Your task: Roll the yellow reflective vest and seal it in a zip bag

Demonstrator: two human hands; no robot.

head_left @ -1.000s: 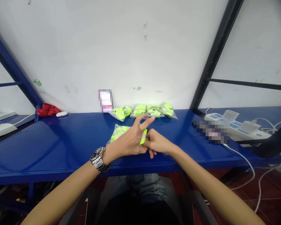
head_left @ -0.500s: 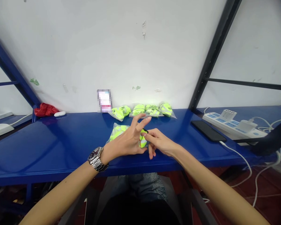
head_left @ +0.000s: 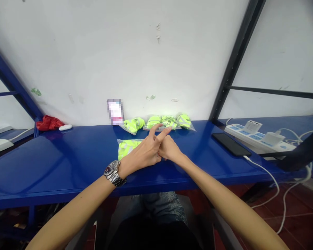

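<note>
— What is being handled at the blue shelf (head_left: 67,163)?

— A clear bag of neon-yellow reflective bands (head_left: 126,147) is being worked on, lying flat on the shelf surface just in front of the person. Its near-right end is being covered by both hands, so the opening of the bag is hidden.

— How are the hands being held?

— The left hand (head_left: 146,152), worn with a metal wristwatch (head_left: 114,172), is being pressed against the bag with index and middle fingers stretched out and the thumb tucked under; whether anything is being pinched cannot be told. The right hand (head_left: 169,149) is being curled narrow against the left one, its fingertips hidden, so what is being gripped cannot be told either.

— What could be going wrong here?

— The slick plastic is judged likely to be slipped from between the fingers, since the grip is being made out of sight at one end only. The bag could also be pushed back along the smooth shelf and into the row of four finished bags (head_left: 159,122) being kept against the wall behind it.

— Is anything else being put at risk?

— Well apart to the right, a dark phone (head_left: 231,144) is being left beside a white power strip (head_left: 258,137) with trailing cables; a wide sweep of the right arm is judged able to catch them. A red cloth (head_left: 48,122) is lying far left.
</note>
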